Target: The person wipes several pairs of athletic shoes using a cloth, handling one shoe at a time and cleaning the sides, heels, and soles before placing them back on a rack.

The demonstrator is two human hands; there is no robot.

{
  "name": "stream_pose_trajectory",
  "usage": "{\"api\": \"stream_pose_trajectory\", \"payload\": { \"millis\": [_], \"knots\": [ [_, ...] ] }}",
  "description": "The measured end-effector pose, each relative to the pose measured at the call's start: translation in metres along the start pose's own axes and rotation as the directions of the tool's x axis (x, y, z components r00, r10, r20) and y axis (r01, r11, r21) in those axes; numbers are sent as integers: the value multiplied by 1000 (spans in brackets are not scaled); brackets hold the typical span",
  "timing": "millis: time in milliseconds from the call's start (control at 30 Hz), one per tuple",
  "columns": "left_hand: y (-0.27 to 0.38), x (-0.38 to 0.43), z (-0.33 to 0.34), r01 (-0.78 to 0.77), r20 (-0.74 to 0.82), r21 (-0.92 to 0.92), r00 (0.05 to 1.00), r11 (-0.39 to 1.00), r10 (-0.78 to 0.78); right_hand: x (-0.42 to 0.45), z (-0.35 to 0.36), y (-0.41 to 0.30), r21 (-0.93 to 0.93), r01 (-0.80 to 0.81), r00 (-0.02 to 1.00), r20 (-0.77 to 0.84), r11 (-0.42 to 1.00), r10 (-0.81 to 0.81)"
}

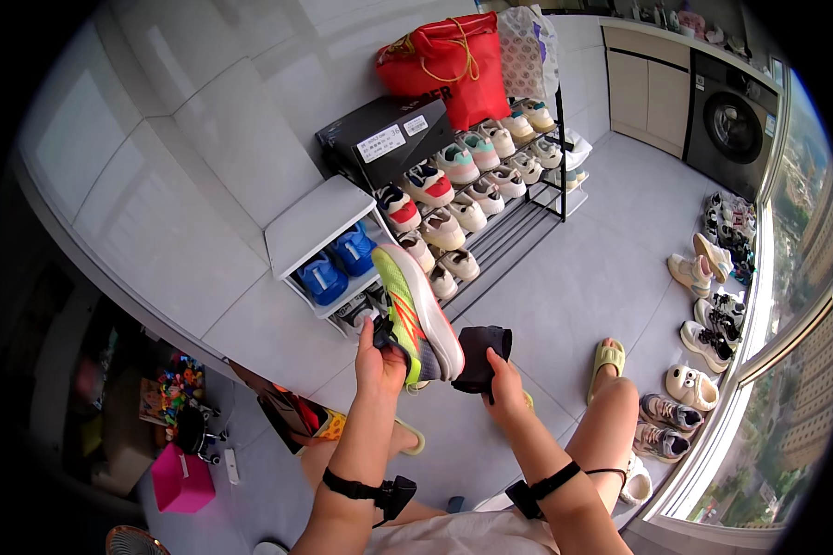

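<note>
My left hand (pixel 380 364) grips a yellow-green running shoe (pixel 406 305) with orange stripes by its heel end; its pale sole faces right and its toe points up. Just right of the shoe, my right hand (pixel 503 381) holds a black cloth (pixel 482 357), folded or bunched. Beyond my hands stands a black metal shoe rack (pixel 562 159) with rows of pale sneakers (pixel 443 227). Beside it, a white shoe shelf (pixel 319 222) holds blue shoes (pixel 323 279). The exact grip of my left fingers is partly hidden behind the shoe.
A black shoebox (pixel 389 132) and a red bag (pixel 451 62) rest on the rack. More shoes (pixel 704 345) line the window at right. A washing machine (pixel 732 125) stands at the back right. A pink bin (pixel 182 480) and a patterned bag (pixel 295 416) are at lower left.
</note>
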State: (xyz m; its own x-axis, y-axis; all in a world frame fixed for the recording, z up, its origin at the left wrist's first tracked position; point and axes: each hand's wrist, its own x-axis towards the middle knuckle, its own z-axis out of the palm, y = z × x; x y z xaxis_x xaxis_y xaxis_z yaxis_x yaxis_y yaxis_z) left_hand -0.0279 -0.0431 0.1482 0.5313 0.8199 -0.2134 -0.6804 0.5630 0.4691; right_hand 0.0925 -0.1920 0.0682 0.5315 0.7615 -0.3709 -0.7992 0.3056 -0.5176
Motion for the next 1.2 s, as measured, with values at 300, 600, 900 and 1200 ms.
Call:
{"api": "stream_pose_trajectory", "payload": {
  "millis": [300,600,900,1200],
  "knots": [
    [-26,-56,29,-180,80,545,983,819,163,-7,33,-14,335,-233,938,324,913,121],
    [-18,-18,16,-461,222,658,874,595,432,-10,36,8,-4,-230,956,188,973,227],
    [39,6,-9,-503,390,837,823,213,413,-24,29,-17,-289,-333,942,-126,897,310],
    [115,-44,91,-617,684,725,588,-306,432,27,54,-7,-371,-109,993,-4,922,116]
  ]
}}
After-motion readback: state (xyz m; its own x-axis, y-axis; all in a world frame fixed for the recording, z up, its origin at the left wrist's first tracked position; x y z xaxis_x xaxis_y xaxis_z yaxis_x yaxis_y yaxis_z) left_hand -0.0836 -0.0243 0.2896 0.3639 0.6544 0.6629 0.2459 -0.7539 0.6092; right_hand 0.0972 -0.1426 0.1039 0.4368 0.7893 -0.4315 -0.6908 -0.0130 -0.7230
